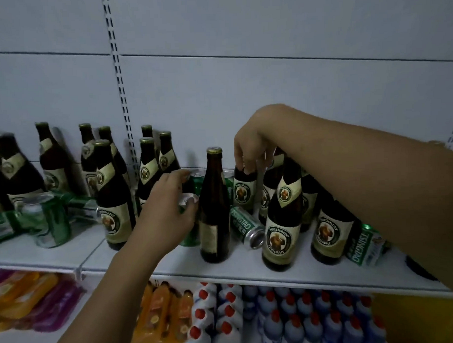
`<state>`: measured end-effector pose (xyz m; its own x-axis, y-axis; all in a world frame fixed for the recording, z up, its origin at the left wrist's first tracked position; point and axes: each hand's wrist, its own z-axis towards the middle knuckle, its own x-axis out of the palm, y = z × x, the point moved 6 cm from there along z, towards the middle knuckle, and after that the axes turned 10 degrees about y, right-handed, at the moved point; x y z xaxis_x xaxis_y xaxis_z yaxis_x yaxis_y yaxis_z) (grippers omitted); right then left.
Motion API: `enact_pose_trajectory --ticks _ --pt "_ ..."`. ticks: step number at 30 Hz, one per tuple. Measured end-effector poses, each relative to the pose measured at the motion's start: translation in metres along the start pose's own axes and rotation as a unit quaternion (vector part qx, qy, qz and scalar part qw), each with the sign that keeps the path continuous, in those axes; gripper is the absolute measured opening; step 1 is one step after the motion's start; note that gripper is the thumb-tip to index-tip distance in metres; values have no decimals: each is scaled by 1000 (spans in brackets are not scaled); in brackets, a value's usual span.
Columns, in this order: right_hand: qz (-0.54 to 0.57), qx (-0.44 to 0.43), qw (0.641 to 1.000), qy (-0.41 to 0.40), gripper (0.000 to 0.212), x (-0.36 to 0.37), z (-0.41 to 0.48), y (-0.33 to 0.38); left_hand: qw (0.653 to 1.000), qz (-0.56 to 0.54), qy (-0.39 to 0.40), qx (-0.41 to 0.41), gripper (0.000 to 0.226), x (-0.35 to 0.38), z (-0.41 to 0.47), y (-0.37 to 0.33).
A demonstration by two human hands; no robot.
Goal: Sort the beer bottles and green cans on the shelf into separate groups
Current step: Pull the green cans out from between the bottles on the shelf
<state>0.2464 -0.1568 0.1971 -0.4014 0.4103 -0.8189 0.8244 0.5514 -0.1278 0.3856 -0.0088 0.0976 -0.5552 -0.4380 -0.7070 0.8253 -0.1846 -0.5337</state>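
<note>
Brown beer bottles with cream labels and green cans stand mixed on a white shelf [172, 260]. My left hand [167, 201] grips the top of an upright green can [190, 239] just left of a brown bottle [214, 210] at the shelf's middle. My right hand [253, 147] reaches over from the right and pinches the neck of a brown bottle [244, 191] behind. A green can [246, 229] lies on its side between bottles. Another green can [364, 246] leans at the right. Several bottles [113, 190] stand at the left.
Green cans [47, 218] stand and lie at the shelf's left among bottles. The lower shelf holds orange and purple packs [32, 301], orange bottles [161, 314] and blue bottles with red caps [302, 317]. A slotted upright [116, 72] runs up the back wall.
</note>
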Motion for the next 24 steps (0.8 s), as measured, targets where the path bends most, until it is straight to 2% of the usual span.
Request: enact_pose_trajectory --ticks 5,11,14,18,21,23,24 --pt "32 33 996 70 45 31 36 -6 997 17 73 27 58 6 22 11" --pt "15 58 991 122 57 34 44 -3 982 81 169 29 51 6 68 6" --pt "-12 75 989 126 60 34 41 1 968 118 219 40 36 5 94 -3" --pt "-45 95 986 133 67 40 41 9 928 175 327 29 19 19 116 -15" --pt "-58 115 981 145 71 47 40 15 891 132 434 1 14 43 114 -27" --pt "-66 112 980 148 63 50 34 20 879 96 465 -39 23 55 114 -26" --pt "-74 107 981 143 58 52 30 24 869 118 478 -43 25 58 113 -26"
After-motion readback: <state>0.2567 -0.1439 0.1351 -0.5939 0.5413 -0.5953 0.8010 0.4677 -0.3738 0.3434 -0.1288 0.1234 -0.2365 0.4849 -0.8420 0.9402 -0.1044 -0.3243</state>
